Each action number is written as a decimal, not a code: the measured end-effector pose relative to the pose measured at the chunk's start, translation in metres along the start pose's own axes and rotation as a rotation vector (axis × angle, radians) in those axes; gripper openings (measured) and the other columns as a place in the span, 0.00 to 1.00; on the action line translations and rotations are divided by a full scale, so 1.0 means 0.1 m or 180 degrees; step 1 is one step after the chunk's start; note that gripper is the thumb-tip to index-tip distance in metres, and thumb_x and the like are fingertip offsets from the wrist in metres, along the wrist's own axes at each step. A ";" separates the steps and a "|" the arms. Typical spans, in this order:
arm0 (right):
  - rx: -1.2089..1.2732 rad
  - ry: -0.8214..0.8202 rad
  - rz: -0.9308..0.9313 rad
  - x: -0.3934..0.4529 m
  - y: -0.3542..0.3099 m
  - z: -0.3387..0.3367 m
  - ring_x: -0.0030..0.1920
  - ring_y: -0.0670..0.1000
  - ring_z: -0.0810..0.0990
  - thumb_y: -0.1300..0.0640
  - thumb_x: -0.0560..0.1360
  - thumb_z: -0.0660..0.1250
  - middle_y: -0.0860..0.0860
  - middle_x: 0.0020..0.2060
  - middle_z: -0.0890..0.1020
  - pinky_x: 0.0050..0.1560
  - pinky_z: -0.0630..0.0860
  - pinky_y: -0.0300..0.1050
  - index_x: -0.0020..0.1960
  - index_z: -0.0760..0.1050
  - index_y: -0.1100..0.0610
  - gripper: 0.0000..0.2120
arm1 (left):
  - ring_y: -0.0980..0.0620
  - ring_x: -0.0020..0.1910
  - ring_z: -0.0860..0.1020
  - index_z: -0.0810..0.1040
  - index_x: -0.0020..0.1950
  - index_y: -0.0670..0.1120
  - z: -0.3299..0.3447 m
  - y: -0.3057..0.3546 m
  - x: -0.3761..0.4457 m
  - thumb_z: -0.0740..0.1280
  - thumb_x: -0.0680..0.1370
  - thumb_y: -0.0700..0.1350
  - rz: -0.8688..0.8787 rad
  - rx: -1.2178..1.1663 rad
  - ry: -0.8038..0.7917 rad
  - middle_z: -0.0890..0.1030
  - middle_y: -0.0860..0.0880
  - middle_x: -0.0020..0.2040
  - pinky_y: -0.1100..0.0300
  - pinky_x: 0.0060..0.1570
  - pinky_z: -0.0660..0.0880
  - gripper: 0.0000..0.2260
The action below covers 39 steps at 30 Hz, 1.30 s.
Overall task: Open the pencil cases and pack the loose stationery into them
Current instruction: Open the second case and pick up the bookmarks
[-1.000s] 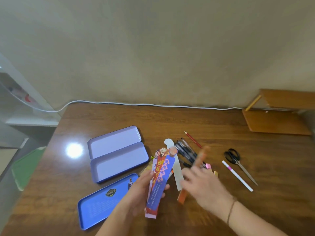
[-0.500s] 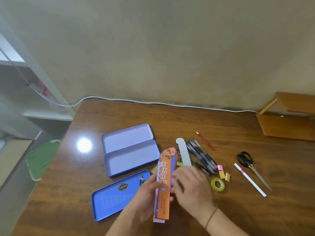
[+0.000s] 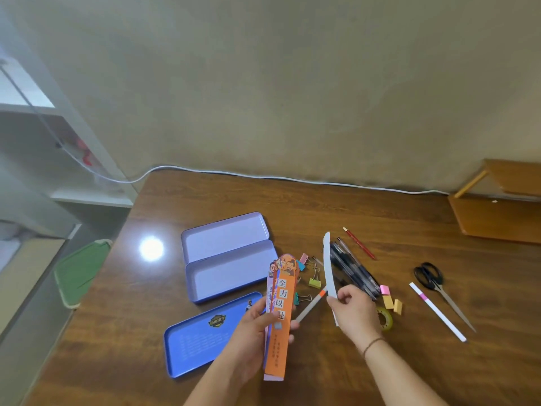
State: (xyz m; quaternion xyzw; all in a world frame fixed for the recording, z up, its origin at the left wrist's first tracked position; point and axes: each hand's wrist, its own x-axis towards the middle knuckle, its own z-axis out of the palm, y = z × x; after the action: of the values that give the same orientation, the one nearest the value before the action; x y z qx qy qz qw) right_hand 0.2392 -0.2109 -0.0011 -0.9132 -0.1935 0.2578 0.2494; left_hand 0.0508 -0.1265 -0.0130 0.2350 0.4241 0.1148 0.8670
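Right of the open lilac case [image 3: 228, 256], most of the stationery lies loose on the table [image 3: 322, 206], so the packing has, by my judgement, barely begun. That case lies with both halves up and nothing in them; just below it a blue tin piece [image 3: 205, 335] lies flat, and whether it is a lid or a whole shut case cannot be told. The left hand [image 3: 257, 332], below the lilac case and beside the blue piece, grips a stack of long bookmarks [image 3: 278, 315], fingers curled round them, the orange one in front. The right hand [image 3: 352, 312], farther right of the case, pinches a white card strip [image 3: 328, 265] by its lower end, so that it stands up and bows. Between the hands a marker [image 3: 311, 304] with an orange band lies on the table, and coloured binder clips [image 3: 310, 273] are scattered just right of the case. Beyond them lie a bundle of dark pens [image 3: 354, 271], a red pencil [image 3: 359, 243], small pink and yellow blocks [image 3: 389, 298] and a tape roll [image 3: 385, 319]; farthest right are a white pen [image 3: 437, 312] and scissors [image 3: 436, 281]. What is left seems nearly everything: the bookmarks and strip go in first, then the pens, clips and small pieces.
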 end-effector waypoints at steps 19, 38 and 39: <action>-0.1588 -0.0701 -0.2166 -0.68 -0.44 0.14 0.44 0.44 0.70 0.23 0.66 0.49 0.39 0.38 0.72 0.48 0.68 0.46 0.39 0.66 0.45 0.26 | 0.39 0.59 0.79 0.80 0.63 0.46 0.14 0.07 -0.10 0.61 0.80 0.54 0.0032 -0.0276 -0.0384 0.80 0.37 0.61 0.48 0.55 0.79 0.18; -0.0378 -0.1207 -0.1751 -0.13 -0.60 -0.10 0.57 0.44 0.75 0.52 0.73 0.71 0.41 0.62 0.66 0.46 0.80 0.35 0.68 0.66 0.44 0.26 | 0.48 0.34 0.73 0.70 0.59 0.40 0.15 0.08 -0.16 0.59 0.80 0.55 -0.0812 -0.0065 -0.0935 0.77 0.43 0.42 0.57 0.33 0.72 0.18; -0.0350 -0.1344 -0.1746 -0.13 -0.61 -0.11 0.54 0.44 0.76 0.51 0.73 0.71 0.41 0.59 0.67 0.44 0.80 0.35 0.65 0.68 0.43 0.22 | 0.48 0.33 0.72 0.71 0.58 0.41 0.14 0.08 -0.16 0.60 0.80 0.55 -0.0826 -0.0003 -0.0943 0.77 0.43 0.42 0.57 0.31 0.71 0.18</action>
State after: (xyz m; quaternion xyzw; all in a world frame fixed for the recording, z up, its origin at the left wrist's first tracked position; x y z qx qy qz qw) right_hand 0.2216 -0.1723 0.0460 -0.7658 -0.4926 0.3536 0.2142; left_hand 0.0518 -0.1299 0.0092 0.1923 0.3186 -0.0335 0.9276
